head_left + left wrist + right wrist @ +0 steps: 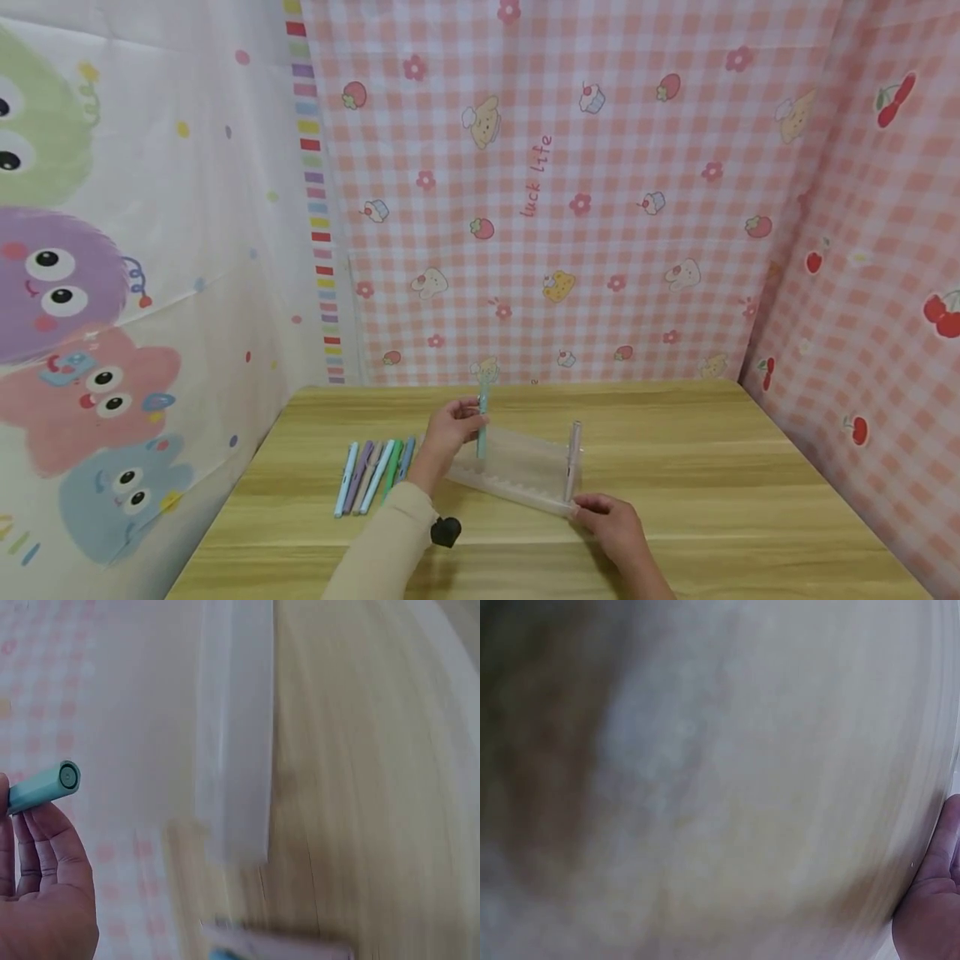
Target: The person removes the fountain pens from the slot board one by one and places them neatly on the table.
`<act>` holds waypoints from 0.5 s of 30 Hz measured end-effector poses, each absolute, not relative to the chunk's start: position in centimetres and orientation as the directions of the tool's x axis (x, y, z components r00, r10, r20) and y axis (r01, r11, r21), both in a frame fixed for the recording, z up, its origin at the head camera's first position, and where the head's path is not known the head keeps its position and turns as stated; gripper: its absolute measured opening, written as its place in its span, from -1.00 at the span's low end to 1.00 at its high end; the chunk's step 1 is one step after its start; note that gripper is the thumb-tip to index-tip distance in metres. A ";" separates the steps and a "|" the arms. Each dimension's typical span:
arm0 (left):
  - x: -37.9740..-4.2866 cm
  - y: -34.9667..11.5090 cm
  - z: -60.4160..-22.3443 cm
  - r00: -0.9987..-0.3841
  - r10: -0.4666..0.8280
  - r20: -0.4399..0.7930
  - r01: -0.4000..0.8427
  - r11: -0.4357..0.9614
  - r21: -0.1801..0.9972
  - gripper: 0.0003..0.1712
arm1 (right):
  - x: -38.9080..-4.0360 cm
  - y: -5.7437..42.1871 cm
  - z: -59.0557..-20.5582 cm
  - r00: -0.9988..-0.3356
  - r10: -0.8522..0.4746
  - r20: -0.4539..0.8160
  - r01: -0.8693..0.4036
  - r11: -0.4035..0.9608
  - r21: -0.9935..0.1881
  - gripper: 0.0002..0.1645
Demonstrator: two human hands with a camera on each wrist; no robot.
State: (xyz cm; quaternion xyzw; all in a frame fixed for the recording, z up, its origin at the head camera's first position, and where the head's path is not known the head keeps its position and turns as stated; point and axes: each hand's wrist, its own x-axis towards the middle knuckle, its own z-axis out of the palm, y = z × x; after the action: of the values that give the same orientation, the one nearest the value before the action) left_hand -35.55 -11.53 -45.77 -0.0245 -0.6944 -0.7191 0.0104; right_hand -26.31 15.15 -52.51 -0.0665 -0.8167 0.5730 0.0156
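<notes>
My left hand (pixel 452 433) pinches a mint-green pen (pixel 483 421) and holds it upright over the left part of a translucent pen tray (pixel 528 458). In the left wrist view the round end of this pen (pixel 41 787) points toward the camera, with the fingers (pixel 64 851) beneath it. The tray's front has a notched strip, and a pale pinkish-grey pen (pixel 573 462) stands along its right end. My right hand (pixel 611 525) grips the tray's front right corner, thumb and fingers at the edge. The right wrist view is blurred and shows only part of that hand (pixel 930 915).
Left of the tray, several pens lie side by side in a row: light blue (pixel 347 479), purple (pixel 358 477), grey-brown, green (pixel 392 469) and blue among them. They rest on a wood-grain table (pixel 697 500). Patterned cloths (pixel 600 250) hang behind and at both sides.
</notes>
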 end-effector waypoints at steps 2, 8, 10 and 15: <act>-35.8 -13.2 -45.9 -0.999 -0.024 0.036 0.037 -0.016 0.999 -0.62 | -26.3 15.2 -52.5 -0.991 0.126 -0.046 0.086 0.336 -0.938 -0.79; -35.7 -17.7 -46.2 -0.996 -0.090 -0.009 -0.011 0.023 1.000 -0.58 | -26.3 15.2 -52.6 -0.992 0.125 -0.036 0.075 0.330 -0.941 -0.79; -35.6 -19.0 -46.2 -0.994 -0.103 -0.025 -0.030 0.041 0.999 -0.57 | -26.3 15.3 -52.6 -0.991 0.127 -0.038 0.078 0.329 -0.941 -0.79; -35.4 -22.2 -46.6 -0.991 -0.127 -0.044 -0.053 0.071 0.996 -0.54 | -26.4 15.3 -52.7 -0.991 0.129 -0.032 0.073 0.333 -0.940 -0.79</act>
State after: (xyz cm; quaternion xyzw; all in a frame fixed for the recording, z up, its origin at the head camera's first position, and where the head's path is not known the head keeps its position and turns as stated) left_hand -35.39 -22.16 -46.62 0.0616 -0.7314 -0.6786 0.0270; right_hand -26.41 15.28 -52.74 -0.0620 -0.8160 0.5742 0.0243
